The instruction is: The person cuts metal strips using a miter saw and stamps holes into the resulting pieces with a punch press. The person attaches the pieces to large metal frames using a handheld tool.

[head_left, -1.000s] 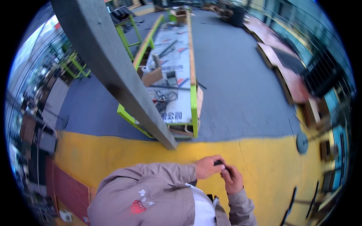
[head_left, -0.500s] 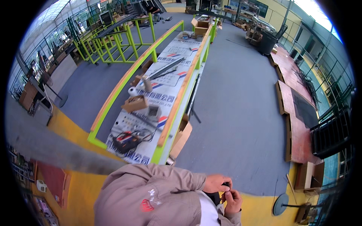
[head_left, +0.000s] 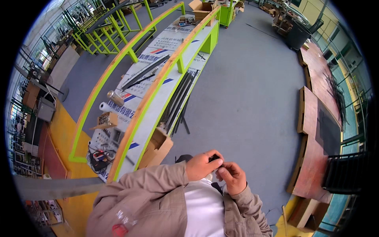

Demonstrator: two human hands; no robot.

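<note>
In front of my chest, just right of the bench's near end, my two hands are close together. My left hand [head_left: 198, 166] is closed around a small black piece [head_left: 213, 158], which shows between its thumb and fingers; its exact kind is too small to make out. Right beside it, my right hand [head_left: 233, 177] has its fingers curled and pinched at the near side of the piece. Whether the right fingers grip it is hidden.
Left stands a long green-framed workbench [head_left: 154, 106] with wooden rails, carrying tools, a small carton [head_left: 107, 120] and dark bars [head_left: 144, 73]. Its lower shelf holds long black profiles [head_left: 181, 98] and an open cardboard box [head_left: 157, 148]. Red-topped pallets [head_left: 316, 166] line the right side.
My view has turned and moved, so the bench now shows more of its lower shelf. Both hands sit higher and further left in view, still together at the black piece.
</note>
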